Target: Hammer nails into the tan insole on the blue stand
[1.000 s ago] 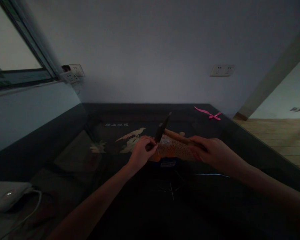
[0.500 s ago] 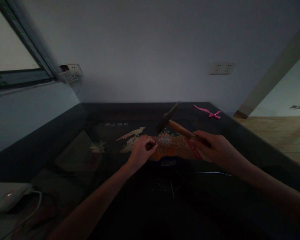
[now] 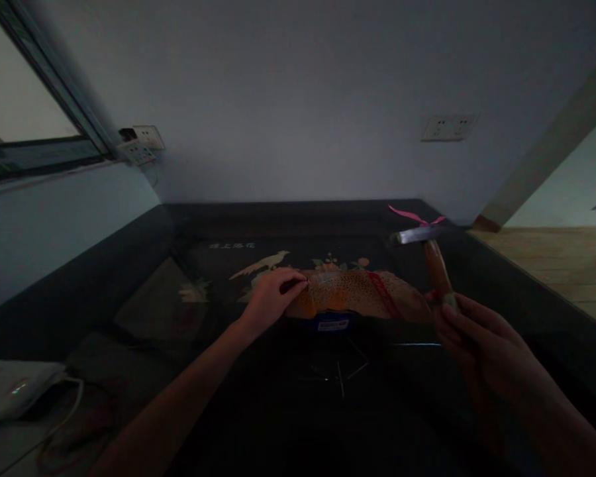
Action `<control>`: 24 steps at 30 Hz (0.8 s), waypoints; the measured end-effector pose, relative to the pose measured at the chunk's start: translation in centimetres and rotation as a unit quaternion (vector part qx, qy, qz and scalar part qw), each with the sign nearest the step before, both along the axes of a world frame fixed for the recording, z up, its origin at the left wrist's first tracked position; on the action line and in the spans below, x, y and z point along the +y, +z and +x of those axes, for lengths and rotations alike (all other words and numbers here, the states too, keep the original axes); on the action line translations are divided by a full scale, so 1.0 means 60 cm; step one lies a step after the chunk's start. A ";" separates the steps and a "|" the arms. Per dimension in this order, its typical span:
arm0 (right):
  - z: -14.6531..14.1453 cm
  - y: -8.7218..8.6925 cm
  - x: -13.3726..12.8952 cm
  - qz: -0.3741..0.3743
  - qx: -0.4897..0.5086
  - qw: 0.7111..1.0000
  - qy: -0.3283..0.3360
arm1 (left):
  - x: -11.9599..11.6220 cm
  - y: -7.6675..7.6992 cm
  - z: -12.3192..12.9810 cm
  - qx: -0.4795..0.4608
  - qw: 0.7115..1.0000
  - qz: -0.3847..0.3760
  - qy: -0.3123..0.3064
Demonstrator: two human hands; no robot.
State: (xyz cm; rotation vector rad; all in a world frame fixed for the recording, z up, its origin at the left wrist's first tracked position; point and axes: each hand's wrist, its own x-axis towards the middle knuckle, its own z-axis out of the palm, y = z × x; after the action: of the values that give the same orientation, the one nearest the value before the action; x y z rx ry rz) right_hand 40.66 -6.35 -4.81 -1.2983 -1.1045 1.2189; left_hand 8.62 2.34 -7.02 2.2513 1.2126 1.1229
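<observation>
My right hand (image 3: 477, 331) is wrapped round the wooden handle of a hammer (image 3: 438, 268), holding it raised to the right with its metal head uppermost. Across the middle of the dark table lies a long tan piece (image 3: 347, 291) pitted with small dark holes and crossed by a red band; its material is unclear. At its left end my left hand (image 3: 273, 295) rests with thumb and forefinger pinched together. Whatever is between those fingertips is too small and dark to make out. Beneath the tan piece shows a blue object with a white label (image 3: 334, 324).
Several thin shiny rods (image 3: 341, 379) lie on the dark table (image 3: 278, 222) near me. A pink ribbon (image 3: 407, 214) is at the back right. A white device with a cable (image 3: 20, 391) sits at the left. A wall with sockets (image 3: 447, 128) stands behind.
My right hand has swung the hammer away to the right and turned its head upward, off the tan piece. My left hand has shifted slightly left, still pinched.
</observation>
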 end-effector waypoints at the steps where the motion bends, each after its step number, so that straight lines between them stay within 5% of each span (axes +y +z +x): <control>1: 0.005 -0.008 -0.001 0.004 0.017 1.000 -0.007 | 0.000 -0.001 0.001 0.005 1.000 0.009 0.002; 16: 0.028 -0.046 -0.008 -0.042 0.037 0.998 -0.012 | -0.006 0.003 -0.006 0.057 0.998 0.035 0.008; 21: 0.030 -0.054 -0.015 -0.066 0.027 0.997 0.003 | -0.057 0.016 -0.031 -0.009 0.978 0.174 0.113; 22: 0.031 -0.055 -0.016 -0.071 0.033 0.997 0.005 | -0.075 0.018 -0.032 -0.021 0.972 0.206 0.111; 24: 0.032 -0.056 -0.018 -0.079 0.043 0.996 0.017 | -0.109 0.016 -0.027 0.008 0.970 0.244 0.014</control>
State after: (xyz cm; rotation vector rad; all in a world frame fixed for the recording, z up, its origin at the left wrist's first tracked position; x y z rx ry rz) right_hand 42.57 -7.43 -8.17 -1.3368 -0.9887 1.3983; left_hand 7.02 -4.21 -6.09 2.5993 1.0605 1.5556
